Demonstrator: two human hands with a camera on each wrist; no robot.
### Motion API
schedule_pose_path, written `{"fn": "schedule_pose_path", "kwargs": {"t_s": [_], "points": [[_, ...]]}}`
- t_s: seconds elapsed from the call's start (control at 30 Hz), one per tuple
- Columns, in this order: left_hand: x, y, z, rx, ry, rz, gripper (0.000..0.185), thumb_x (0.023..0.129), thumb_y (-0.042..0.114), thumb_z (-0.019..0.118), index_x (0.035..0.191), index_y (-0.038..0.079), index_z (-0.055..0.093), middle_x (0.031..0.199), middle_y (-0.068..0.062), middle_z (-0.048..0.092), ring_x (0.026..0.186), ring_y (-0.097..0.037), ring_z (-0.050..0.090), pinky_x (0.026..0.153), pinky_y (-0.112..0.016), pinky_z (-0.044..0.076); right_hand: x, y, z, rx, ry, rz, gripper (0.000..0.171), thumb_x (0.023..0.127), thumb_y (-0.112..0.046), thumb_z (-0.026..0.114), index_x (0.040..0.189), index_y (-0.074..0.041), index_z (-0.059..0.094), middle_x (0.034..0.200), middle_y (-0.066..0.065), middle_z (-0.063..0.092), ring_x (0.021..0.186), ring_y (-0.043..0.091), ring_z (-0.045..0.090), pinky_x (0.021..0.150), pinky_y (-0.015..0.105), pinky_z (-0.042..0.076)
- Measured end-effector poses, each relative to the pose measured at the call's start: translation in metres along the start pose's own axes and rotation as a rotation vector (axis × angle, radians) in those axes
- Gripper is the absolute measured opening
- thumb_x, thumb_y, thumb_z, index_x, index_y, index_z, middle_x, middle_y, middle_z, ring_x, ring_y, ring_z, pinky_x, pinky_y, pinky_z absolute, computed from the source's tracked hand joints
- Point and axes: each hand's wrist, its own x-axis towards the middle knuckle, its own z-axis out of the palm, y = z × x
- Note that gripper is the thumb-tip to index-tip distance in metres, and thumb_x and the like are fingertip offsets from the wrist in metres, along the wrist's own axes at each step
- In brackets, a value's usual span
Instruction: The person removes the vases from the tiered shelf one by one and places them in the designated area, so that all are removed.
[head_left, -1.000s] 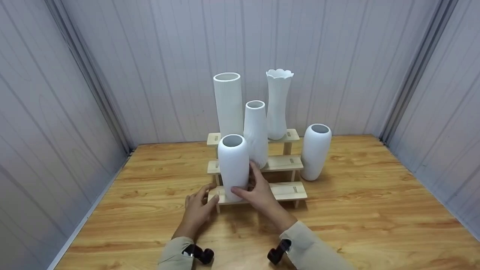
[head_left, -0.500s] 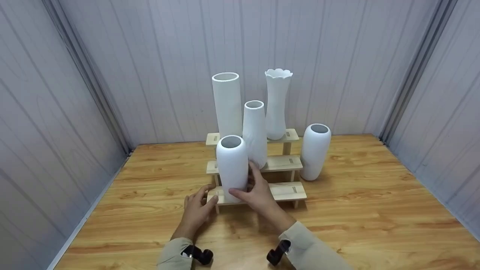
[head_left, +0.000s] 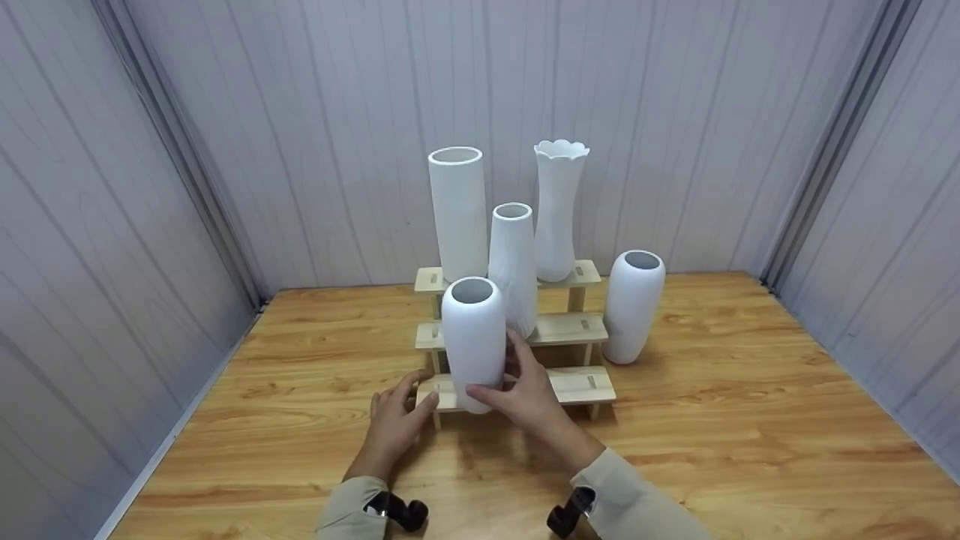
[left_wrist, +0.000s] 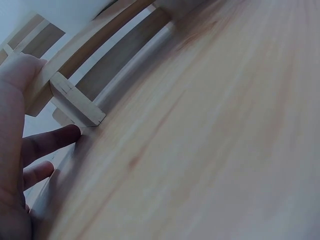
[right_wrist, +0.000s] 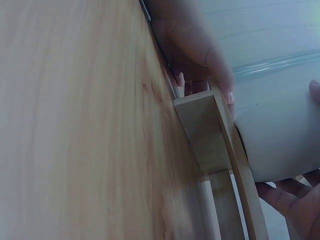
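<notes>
Vase (head_left: 473,341) base behind right hand (head_left: 529,390)

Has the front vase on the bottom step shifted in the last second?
Yes. The front vase, gripped by the right hand, has tipped right and toward the camera; its base now overhangs the bottom step of the wooden rack.

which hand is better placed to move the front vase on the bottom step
Right. The right hand already grips the front vase low on its body. The left hand only rests against the left end of the wooden stand, probably steadying it.
</notes>
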Motion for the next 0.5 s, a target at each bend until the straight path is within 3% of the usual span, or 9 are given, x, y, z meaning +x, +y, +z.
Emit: {"fn": "schedule_pose_path", "kwargs": {"t_s": [0.3, 0.5], "points": [[-0.002, 0.001, 0.0, 0.01, -0.014, -0.015, 0.042, 0.085, 0.053, 0.056, 0.123, 0.037, 0.051, 0.118, -0.006, 0.058, 0.12, -0.028, 0.039, 0.107, -0.049, -0.003, -0.005, 0.001, -0.01, 0.013, -0.011, 0.001, 0.092, 0.067, -0.019, 0.083, 0.141, -0.018, 0.028, 0.122, 0.012, 0.051, 0.107, 0.027, 0.054, 0.082, 0.041, 0.048], [-0.002, -0.001, -0.002, 0.006, -0.004, 0.042, 0.043, 0.085, 0.053, 0.056, 0.124, 0.034, 0.052, 0.116, -0.007, 0.059, 0.115, -0.031, 0.043, 0.106, -0.053, -0.002, -0.007, 0.001, -0.016, 0.023, -0.008, -0.003, 0.092, 0.066, -0.016, 0.083, 0.14, -0.016, 0.029, 0.123, 0.012, 0.051, 0.107, 0.028, 0.054, 0.084, 0.043, 0.047]]}}
